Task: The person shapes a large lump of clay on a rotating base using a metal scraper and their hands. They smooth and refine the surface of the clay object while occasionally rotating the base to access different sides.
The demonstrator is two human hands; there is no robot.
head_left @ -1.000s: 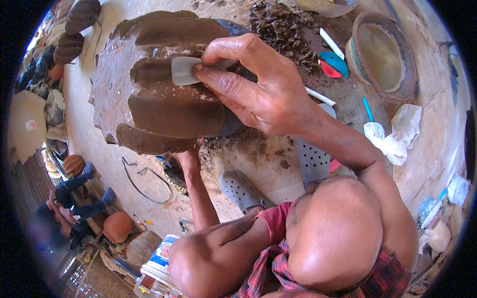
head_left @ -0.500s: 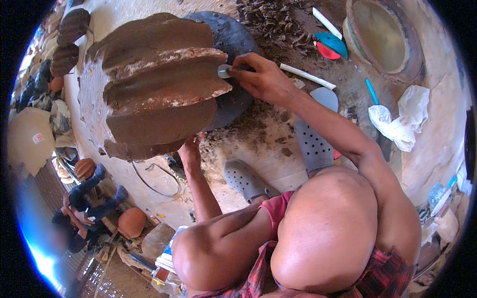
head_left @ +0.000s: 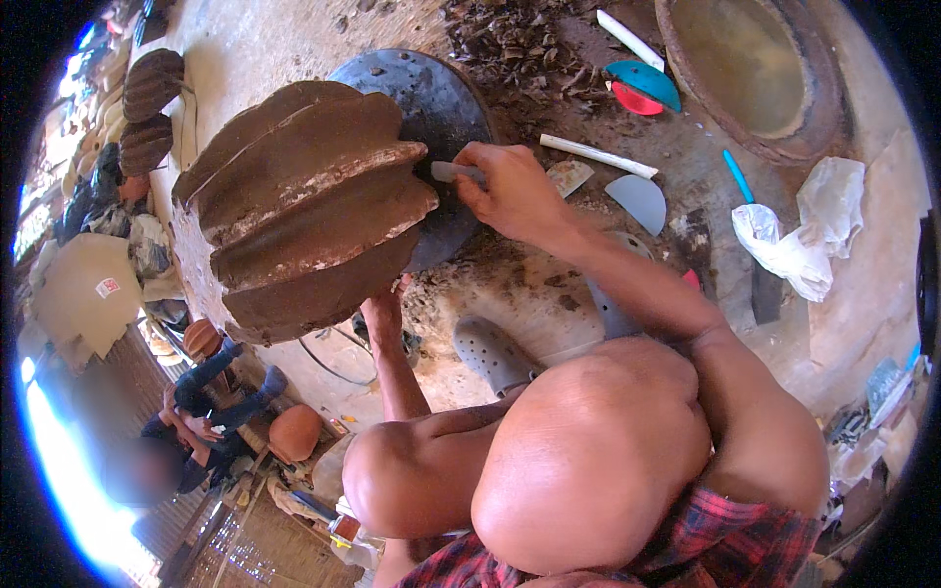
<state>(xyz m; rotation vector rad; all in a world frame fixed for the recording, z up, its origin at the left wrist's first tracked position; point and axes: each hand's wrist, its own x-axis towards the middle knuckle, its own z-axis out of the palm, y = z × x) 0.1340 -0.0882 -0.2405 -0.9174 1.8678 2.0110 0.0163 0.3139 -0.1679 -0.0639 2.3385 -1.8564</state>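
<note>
A large brown clay pot with deep ribs (head_left: pixel 304 230) stands on a dark round wheel head (head_left: pixel 431 98). Its ridges run toward my right side, with pale, chalky streaks along their crests. Pinched between the thumb and fingers of my right hand (head_left: pixel 520 196) is a small grey scraper (head_left: pixel 456 172). The blade points at the ridge ends, a small gap away from the clay. My left hand (head_left: pixel 382 312) reaches up at the pot's near lower edge. Most of its fingers are hidden behind the pot, so their grip cannot be made out.
Right of the wheel lie a white stick (head_left: pixel 598 157), a grey half-round scraper (head_left: pixel 637 203) and teal and red half-round pieces (head_left: pixel 642 86). A wide basin of murky water (head_left: pixel 814 108) stands beyond. Clay scraps (head_left: pixel 520 49) litter the floor. Another person (head_left: pixel 196 412) sits at lower left.
My right hand has drawn the scraper slightly away from the ridge ends. The view has shifted, uncovering the half-round scraper by my forearm. My left hand stays at the pot's near edge.
</note>
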